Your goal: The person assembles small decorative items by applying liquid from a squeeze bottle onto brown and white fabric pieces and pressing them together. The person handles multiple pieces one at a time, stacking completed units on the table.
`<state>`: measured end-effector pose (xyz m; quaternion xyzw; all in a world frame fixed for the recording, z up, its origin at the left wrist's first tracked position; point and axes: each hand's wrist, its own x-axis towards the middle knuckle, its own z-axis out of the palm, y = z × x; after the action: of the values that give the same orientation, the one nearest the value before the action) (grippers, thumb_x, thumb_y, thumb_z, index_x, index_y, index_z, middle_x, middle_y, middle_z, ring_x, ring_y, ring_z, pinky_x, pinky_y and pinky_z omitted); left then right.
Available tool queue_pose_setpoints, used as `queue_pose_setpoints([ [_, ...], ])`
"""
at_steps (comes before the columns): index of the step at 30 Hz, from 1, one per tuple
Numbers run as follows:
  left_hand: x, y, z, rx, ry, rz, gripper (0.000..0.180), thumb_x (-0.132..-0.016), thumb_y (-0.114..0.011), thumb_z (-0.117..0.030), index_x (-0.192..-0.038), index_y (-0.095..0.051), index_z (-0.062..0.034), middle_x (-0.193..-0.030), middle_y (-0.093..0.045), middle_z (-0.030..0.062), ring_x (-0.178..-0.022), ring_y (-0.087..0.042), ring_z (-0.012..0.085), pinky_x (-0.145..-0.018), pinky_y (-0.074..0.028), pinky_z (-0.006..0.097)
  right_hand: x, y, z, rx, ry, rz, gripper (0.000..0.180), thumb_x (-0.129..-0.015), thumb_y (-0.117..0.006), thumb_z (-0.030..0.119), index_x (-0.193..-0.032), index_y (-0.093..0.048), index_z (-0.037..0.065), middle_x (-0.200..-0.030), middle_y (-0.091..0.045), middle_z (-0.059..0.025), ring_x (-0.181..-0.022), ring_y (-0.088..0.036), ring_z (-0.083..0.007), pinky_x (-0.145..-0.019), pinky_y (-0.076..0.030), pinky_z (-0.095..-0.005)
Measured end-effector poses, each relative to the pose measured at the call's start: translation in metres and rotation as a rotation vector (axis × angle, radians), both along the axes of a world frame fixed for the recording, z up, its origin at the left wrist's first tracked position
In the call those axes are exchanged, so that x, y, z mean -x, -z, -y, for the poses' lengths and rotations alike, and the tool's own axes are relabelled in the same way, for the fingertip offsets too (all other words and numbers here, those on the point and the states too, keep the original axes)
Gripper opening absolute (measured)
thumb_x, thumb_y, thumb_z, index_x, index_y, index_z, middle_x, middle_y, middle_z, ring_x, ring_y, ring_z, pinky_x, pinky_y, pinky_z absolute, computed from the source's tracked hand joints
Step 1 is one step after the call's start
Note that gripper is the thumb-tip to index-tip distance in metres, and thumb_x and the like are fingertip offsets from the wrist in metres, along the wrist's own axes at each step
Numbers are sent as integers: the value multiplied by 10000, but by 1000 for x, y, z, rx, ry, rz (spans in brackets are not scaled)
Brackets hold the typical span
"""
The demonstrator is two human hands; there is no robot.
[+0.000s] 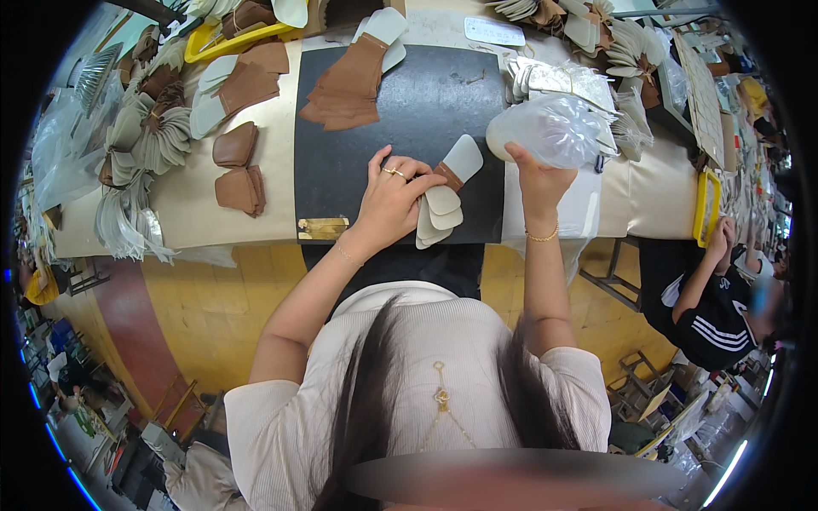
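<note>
My left hand [399, 198] is closed, its thumb and fingers pinching a few flat brown leather pieces with pale rounded ends. One pale-ended leather piece [460, 162] points up and away from the fingers; several pale grey tabs [440, 213] fan out below them, over the near edge of the black mat [452, 94]. My right hand [542, 180] is wrapped around the near side of a translucent, rounded plastic bag or bottle [550, 129], whose exact kind I cannot make out. Farther up the mat rests a fanned stack of brown leather pieces [348, 89] with pale ends.
Left of the mat lie two small stacks of brown pieces [237, 166] and another fanned stack [247, 81]. Bundles of pale tabs [153, 136] crowd the far left. White pieces [562, 78] are piled behind the bag. A person in black [707, 298] sits at the right.
</note>
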<state>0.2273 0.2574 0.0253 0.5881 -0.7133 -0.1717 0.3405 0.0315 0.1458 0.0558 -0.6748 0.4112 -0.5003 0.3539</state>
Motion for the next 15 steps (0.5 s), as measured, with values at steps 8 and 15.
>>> queue_pose_setpoints([
  [8, 0, -2, 0, 8, -8, -8, 309, -779, -650, -32, -1061, -701, -146, -988, -607, 6, -1033, -567, 205, -1126, -254, 511, -26, -17, 3, 265, 4, -136, 353, -694, -890, 176, -949, -704, 18, -859, -730, -99, -730, -714, -190, -624, -546, -293],
  [15, 1, -4, 0, -32, 5, 33, 349, -771, -648, -69, -1111, -683, -140, -1028, -611, 42, -1060, -562, 242, -1117, -262, 513, -31, -10, 8, 422, -225, -200, 532, -666, -896, 311, -1046, -679, 8, -941, -718, -123, -844, -717, -248, -734, -566, -346],
])
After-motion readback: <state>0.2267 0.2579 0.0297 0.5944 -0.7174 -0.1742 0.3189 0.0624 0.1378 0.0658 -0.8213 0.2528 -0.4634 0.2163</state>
